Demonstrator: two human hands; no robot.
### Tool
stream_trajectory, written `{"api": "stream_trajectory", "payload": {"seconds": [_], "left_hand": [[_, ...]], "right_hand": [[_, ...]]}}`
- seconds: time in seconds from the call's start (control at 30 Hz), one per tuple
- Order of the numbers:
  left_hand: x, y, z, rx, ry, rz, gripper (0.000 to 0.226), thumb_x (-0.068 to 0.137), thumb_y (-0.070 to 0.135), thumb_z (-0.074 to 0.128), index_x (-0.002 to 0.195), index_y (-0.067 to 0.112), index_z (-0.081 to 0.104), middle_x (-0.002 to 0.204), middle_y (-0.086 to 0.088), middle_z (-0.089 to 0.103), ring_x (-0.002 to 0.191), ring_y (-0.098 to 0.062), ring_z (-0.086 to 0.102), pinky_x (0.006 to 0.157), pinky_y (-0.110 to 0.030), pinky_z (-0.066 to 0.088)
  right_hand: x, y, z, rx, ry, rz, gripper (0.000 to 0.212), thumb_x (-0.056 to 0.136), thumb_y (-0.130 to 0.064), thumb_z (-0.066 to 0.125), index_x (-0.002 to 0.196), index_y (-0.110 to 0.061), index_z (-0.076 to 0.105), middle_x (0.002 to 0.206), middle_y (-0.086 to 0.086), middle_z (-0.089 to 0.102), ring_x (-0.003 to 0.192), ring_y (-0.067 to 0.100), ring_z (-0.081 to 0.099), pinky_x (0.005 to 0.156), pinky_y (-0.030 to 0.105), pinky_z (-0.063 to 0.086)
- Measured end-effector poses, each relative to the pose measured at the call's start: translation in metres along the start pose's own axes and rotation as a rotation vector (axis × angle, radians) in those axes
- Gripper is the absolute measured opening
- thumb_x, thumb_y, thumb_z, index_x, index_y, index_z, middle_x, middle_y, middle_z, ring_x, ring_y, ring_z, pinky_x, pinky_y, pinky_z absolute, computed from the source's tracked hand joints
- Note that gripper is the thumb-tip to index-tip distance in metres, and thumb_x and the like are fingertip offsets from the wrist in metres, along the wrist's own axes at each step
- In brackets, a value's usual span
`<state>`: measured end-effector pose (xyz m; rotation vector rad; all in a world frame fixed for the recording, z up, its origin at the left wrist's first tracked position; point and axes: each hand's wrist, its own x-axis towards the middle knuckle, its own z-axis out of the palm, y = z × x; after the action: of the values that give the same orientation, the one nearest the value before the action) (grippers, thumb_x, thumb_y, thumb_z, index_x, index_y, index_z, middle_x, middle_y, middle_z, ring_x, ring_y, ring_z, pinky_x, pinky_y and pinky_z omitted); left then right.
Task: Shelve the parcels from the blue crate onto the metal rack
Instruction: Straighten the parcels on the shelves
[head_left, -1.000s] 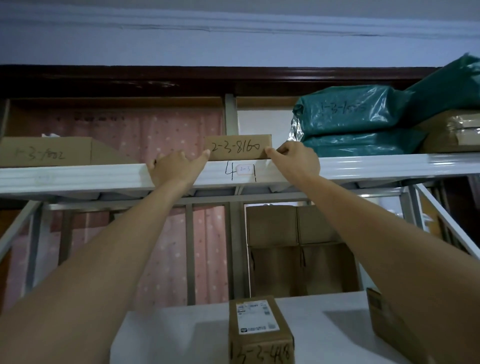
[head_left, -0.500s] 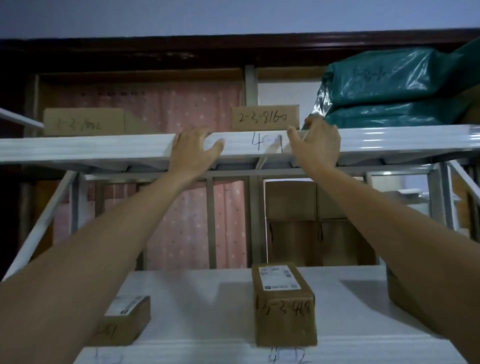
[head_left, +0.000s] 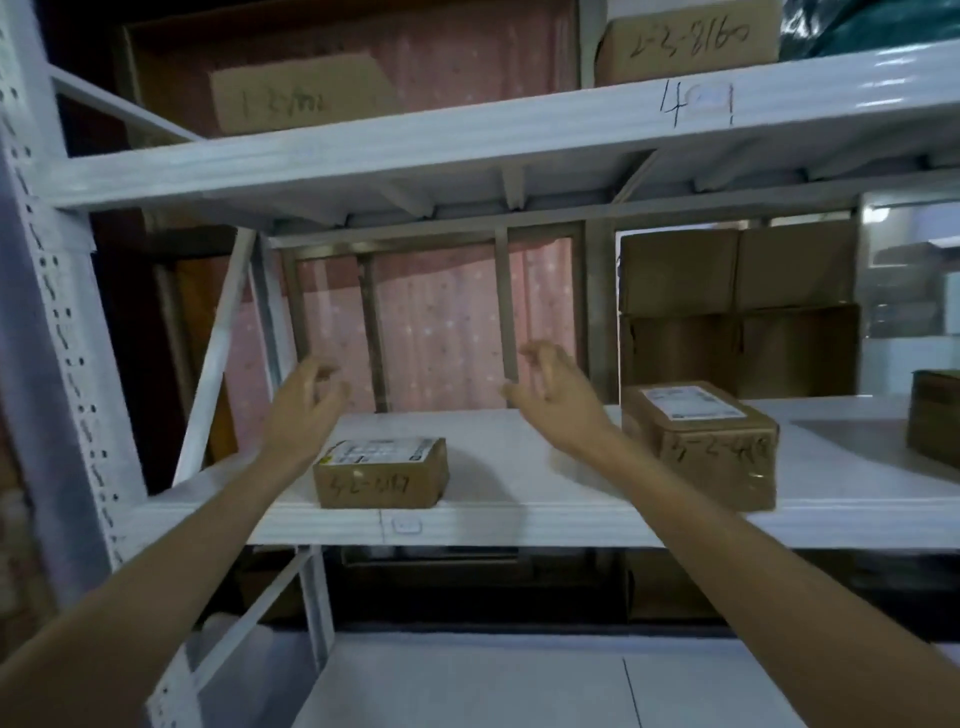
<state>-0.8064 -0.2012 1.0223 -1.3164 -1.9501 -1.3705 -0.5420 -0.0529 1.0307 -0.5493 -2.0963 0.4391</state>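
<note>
The white metal rack (head_left: 467, 150) fills the head view. On its top shelf stands a small cardboard parcel marked 2-3-8160 (head_left: 685, 44), with nothing touching it. Both my hands hang in the air in front of the middle shelf (head_left: 519, 525), blurred and empty. My left hand (head_left: 306, 400) has loosely curled fingers above a flat labelled parcel (head_left: 382, 473). My right hand (head_left: 550, 389), fingers also loosely bent, is left of a taller labelled parcel (head_left: 701, 444). The blue crate is out of view.
Another cardboard box (head_left: 296, 93) sits on the top shelf at the left. Stacked brown cartons (head_left: 737, 306) stand behind the middle shelf, and a dark box (head_left: 935, 415) is at its right edge. The rack's upright post (head_left: 57, 332) runs down the left. A lower shelf (head_left: 519, 680) lies below.
Both hands have let go of the 2-3-8160 parcel on the top shelf and dropped to middle-shelf height. The view has tilted down and left.
</note>
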Motion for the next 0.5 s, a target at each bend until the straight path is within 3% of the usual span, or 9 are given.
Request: {"api": "stream_trajectory", "payload": {"seconds": [0.1, 0.2, 0.3, 0.4, 0.5], "left_hand": [[-0.031, -0.063, -0.010, -0.025, -0.064, -0.066, 0.024, 0.097, 0.028, 0.048, 0.110, 0.009, 0.056, 0.111, -0.006, 0.057, 0.108, -0.025, 0.054, 0.086, -0.033, 0.038], [-0.048, -0.099, -0.010, -0.084, -0.214, -0.140, 0.023, 0.099, 0.032, 0.044, 0.102, 0.012, 0.057, 0.104, -0.002, 0.059, 0.106, -0.024, 0.055, 0.088, -0.034, 0.038], [-0.057, -0.118, -0.003, -0.053, -0.337, -0.130, 0.031, 0.099, 0.038, 0.040, 0.101, 0.013, 0.059, 0.104, -0.007, 0.065, 0.102, -0.028, 0.059, 0.089, -0.040, 0.044], [-0.069, -0.127, 0.003, 0.171, -0.268, 0.066, 0.059, 0.089, 0.058, 0.030, 0.103, 0.013, 0.065, 0.101, -0.006, 0.069, 0.093, -0.026, 0.063, 0.081, -0.039, 0.047], [-0.077, -0.126, 0.008, 0.248, -0.169, 0.114, 0.058, 0.086, 0.059, 0.032, 0.099, 0.013, 0.066, 0.097, -0.004, 0.071, 0.089, -0.024, 0.064, 0.079, -0.035, 0.041]], "right_hand": [[-0.026, 0.002, 0.058, 0.040, -0.137, 0.079, 0.065, 0.088, -0.054, 0.060, 0.139, -0.018, 0.041, 0.142, 0.003, 0.047, 0.127, 0.019, 0.048, 0.104, 0.037, 0.041], [-0.041, 0.002, 0.100, 0.153, -0.161, 0.200, 0.073, 0.078, -0.066, 0.063, 0.135, -0.024, 0.044, 0.136, -0.003, 0.051, 0.124, 0.014, 0.050, 0.099, 0.030, 0.042], [-0.044, 0.004, 0.121, 0.092, -0.150, 0.268, 0.085, 0.063, -0.088, 0.052, 0.130, -0.036, 0.044, 0.128, -0.013, 0.057, 0.111, 0.008, 0.058, 0.093, 0.034, 0.049], [-0.043, 0.006, 0.125, 0.008, -0.149, 0.281, 0.087, 0.059, -0.094, 0.047, 0.125, -0.038, 0.045, 0.120, -0.015, 0.064, 0.102, 0.006, 0.063, 0.090, 0.036, 0.053], [-0.044, 0.006, 0.125, -0.037, -0.172, 0.284, 0.083, 0.064, -0.086, 0.054, 0.126, -0.032, 0.047, 0.120, -0.010, 0.067, 0.104, 0.010, 0.065, 0.093, 0.040, 0.054]]}}
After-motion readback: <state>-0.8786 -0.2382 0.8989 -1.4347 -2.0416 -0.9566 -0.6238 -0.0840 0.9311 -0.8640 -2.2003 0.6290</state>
